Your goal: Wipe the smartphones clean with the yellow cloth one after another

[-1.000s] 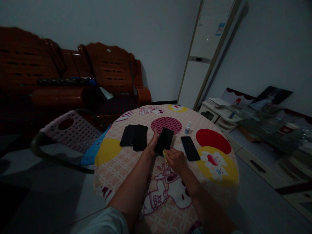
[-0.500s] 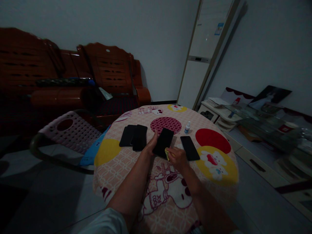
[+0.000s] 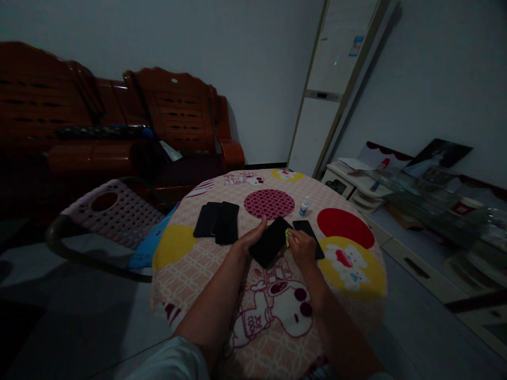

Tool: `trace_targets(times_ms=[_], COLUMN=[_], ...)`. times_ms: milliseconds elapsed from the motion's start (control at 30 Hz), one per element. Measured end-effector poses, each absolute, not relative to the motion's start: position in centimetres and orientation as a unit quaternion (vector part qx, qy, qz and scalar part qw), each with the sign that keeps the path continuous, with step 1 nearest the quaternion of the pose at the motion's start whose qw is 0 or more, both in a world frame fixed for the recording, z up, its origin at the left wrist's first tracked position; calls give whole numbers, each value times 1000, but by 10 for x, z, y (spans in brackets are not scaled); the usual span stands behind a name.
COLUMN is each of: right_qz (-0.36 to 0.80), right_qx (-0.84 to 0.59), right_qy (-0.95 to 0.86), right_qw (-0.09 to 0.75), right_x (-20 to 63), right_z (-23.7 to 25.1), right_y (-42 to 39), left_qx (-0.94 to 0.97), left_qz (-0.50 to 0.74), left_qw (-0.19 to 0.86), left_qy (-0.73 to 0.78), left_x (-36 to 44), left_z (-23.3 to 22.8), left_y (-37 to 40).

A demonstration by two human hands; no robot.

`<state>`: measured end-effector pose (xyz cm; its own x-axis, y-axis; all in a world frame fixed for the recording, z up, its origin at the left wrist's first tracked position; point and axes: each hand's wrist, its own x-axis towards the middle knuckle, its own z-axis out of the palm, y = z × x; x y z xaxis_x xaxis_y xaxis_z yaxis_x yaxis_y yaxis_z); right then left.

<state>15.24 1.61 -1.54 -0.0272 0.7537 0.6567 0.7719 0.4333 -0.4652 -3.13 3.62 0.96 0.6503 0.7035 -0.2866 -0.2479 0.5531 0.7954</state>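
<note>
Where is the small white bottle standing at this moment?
The small white bottle stands at the table's far side, between the dotted maroon circle and the red circle.

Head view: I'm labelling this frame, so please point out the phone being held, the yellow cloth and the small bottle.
held phone (image 3: pixel 270 243), head view, middle of its dark face.
yellow cloth (image 3: pixel 288 238), head view, edge showing beside the fingers.
small bottle (image 3: pixel 303 207), head view, its body.

Looking like a home living room: carved wooden sofa (image 3: pixel 119 126) standing along the wall, tall floor-standing air conditioner (image 3: pixel 336 79) filling the corner, round table (image 3: pixel 198 264) wearing a cartoon-print cloth, pink plastic chair (image 3: pixel 114 211) sitting beside it, framed picture (image 3: pixel 439 155) leaning over a low cabinet (image 3: pixel 356 184).
</note>
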Motion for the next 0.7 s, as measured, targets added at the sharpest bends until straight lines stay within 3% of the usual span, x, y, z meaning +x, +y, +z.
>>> trace_targets(times_ms=[200,467,700], right_qz=[11,64,44], right_qx=[-518,-428,-503], right_qy=[-730,-827,-746], right_qw=[446,359,435], right_x=[147,121,133], right_z=[-17,-14,-17], right_y=[13,-8,5], left_qx=[347,316,349], left_qz=[310,366,333], left_qw=[827,799,801], left_qy=[315,357,355], left_x=[-26,-31,-26], left_z=[8,8,1], left_y=[36,43,44])
